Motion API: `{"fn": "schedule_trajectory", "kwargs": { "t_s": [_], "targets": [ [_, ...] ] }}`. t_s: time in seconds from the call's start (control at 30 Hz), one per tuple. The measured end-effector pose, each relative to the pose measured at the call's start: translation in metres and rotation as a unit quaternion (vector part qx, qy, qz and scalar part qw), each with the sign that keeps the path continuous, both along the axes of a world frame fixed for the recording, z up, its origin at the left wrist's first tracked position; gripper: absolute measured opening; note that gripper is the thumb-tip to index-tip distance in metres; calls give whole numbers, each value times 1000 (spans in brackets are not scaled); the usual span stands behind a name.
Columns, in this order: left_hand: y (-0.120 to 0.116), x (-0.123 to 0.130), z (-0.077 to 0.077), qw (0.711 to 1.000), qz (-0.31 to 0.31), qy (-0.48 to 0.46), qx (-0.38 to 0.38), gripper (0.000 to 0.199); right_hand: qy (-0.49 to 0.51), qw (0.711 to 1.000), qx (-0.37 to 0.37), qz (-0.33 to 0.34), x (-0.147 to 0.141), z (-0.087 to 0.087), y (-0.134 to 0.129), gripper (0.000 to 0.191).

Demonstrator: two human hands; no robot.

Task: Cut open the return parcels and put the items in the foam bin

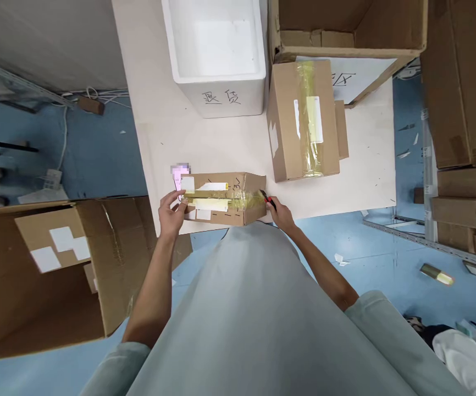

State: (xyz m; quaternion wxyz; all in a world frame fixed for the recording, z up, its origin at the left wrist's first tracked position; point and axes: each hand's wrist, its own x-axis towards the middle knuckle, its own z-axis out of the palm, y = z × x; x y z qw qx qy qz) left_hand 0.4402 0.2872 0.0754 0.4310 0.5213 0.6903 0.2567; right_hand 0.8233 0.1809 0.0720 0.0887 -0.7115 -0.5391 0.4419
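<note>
A small taped cardboard box (pixel 215 180) with white labels and handwriting lies near the front edge of the pale table (pixel 221 146). My left hand (pixel 172 213) grips the box's left end, fingers on top of it. In my right hand (pixel 280 213) is a red and black cutter (pixel 269 202), its tip against the yellow-taped right end of the box. Partly hidden behind the box's left end lies a pink item (pixel 179 175).
A white foam box (pixel 233 99) stands at the back of the table. Right of it are a larger taped carton (pixel 283 115) and a big open carton (pixel 411 53). A large open carton (pixel 116 242) stands at left; stacked boxes (pixel 456 212) are at right.
</note>
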Motion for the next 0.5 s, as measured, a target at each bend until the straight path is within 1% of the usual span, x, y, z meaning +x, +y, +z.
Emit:
{"fn": "schedule_trajectory", "kwargs": {
  "t_s": [0.1, 0.2, 0.33, 0.43, 0.5],
  "targets": [
    [-3, 3, 3, 993, -10, 89, 79, 45, 13, 1000, 9, -22, -20, 16, 6, 53],
    [-12, 17, 0, 988, -29, 108, 105, 47, 0, 999, 29, -44, -32, 43, 8, 54],
    [-30, 48, -14, 992, -39, 84, 89, 49, -72, 994, 60, -52, -31, 82, 11, 53],
    [-43, 70, -26, 994, -73, 54, 62, 50, -137, 986, 90, -36, -25, 107, 17, 54],
    [-48, 79, -34, 994, -107, 7, 36, 46, -178, 979, 99, -13, -25, 119, 23, 54]
  ]
}}
